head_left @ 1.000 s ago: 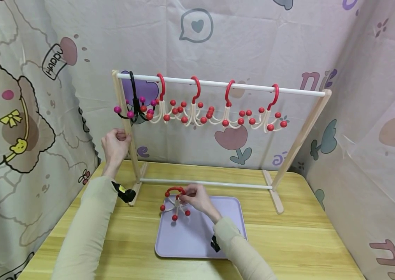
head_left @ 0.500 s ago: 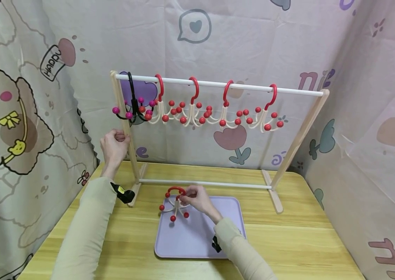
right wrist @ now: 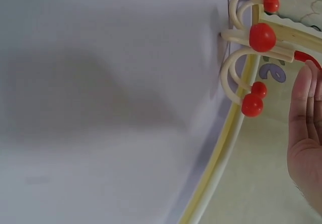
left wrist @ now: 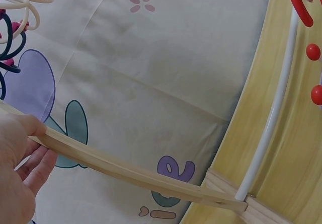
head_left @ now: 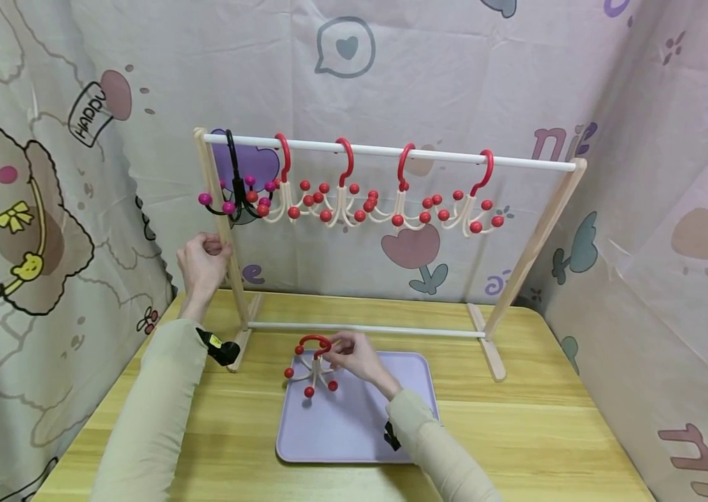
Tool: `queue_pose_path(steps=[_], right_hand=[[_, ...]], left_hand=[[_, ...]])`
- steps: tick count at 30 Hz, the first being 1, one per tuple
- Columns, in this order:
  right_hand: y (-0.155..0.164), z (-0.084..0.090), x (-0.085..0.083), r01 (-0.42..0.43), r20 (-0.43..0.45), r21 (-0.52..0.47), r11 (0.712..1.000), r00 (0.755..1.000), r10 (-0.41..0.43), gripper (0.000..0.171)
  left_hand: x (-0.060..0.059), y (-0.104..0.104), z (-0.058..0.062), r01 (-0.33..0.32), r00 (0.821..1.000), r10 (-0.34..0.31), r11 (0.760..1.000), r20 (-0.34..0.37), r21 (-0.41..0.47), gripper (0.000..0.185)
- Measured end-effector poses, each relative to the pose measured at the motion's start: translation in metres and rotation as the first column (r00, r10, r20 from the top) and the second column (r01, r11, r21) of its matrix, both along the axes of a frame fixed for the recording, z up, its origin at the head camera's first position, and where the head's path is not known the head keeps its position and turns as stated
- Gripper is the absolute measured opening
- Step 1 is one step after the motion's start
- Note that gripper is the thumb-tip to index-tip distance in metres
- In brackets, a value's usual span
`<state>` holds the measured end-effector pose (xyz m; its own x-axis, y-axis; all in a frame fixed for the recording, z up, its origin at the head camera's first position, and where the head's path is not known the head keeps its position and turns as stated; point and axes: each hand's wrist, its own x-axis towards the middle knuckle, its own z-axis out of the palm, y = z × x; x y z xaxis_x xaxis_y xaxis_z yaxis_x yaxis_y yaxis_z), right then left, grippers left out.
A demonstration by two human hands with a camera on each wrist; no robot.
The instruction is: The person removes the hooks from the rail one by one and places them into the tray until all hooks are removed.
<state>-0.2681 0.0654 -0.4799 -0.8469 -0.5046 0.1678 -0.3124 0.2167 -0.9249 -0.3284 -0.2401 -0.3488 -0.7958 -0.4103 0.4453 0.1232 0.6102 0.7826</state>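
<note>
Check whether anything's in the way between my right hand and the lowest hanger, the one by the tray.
Nothing visible is: your right hand directly pinches the red hook of that cream multi-arm hanger.

Light wood-grain tabletop point(head_left: 517, 432). Lavender rectangular tray point(head_left: 354, 432) lies flat on it, near centre. Wood-and-white hanging rack point(head_left: 533, 251) stands toward the back.

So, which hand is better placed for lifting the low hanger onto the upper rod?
Probably the right hand: it holds the hanger by its red hook, while the left hand grips the wooden post.
</note>
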Motion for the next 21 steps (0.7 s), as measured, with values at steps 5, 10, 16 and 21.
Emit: queue_pose_path(steps=[5,10,16,21], right_hand=[[0.004,-0.002,-0.005,0.036,-0.045,0.023,0.999,0.998,-0.035,0.031],[0.008,0.004,-0.006,0.064,-0.112,0.021,0.998,0.992,-0.062,0.029],[0.013,0.017,-0.005,0.057,-0.152,0.061,0.997,0.987,-0.047,0.032],[0.018,0.034,-0.004,0.063,-0.177,0.044,0.997,0.983,-0.054,0.030]], left_hand=[[0.000,0.000,0.001,0.000,1.000,0.000,1.000,0.002,-0.001,0.027],[0.000,0.000,0.001,0.000,1.000,0.000,1.000,0.004,-0.005,0.028],[0.000,0.000,0.000,0.004,1.000,-0.004,1.000,0.010,-0.004,0.028],[0.000,0.000,0.000,0.000,1.000,0.000,1.000,0.006,-0.006,0.027]])
